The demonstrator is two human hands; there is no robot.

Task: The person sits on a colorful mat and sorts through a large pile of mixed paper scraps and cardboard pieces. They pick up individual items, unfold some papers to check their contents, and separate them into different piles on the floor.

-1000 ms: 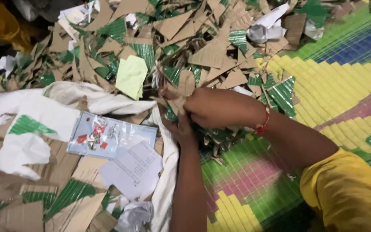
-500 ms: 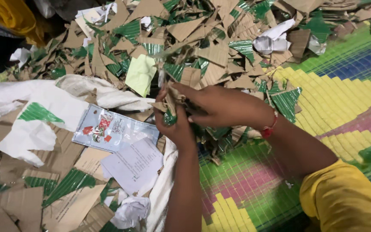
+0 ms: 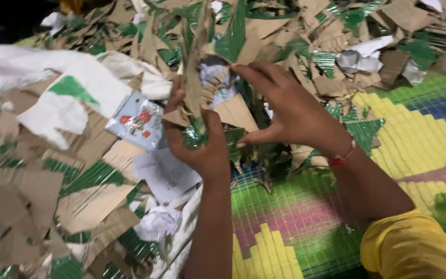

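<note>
From left to right I count one white sack [image 3: 37, 67], one printed plastic packet [image 3: 138, 121], one white paper sheet [image 3: 163, 173] and one crumpled paper ball [image 3: 156, 223]; the cardboard scraps [image 3: 21, 206] are too many to count. My left hand [image 3: 197, 142] points upward, its fingers closed around a bundle of cardboard strips [image 3: 197, 77] raised above the heap. My right hand [image 3: 290, 111] arches beside it, fingers spread, fingertips touching the bundle. One woven mat [image 3: 419, 129] lies at the right.

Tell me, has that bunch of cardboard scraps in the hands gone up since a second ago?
Yes. The bunch of cardboard scraps has risen: its top now covers the scrap pile instead of sitting low beside the white sack.
</note>
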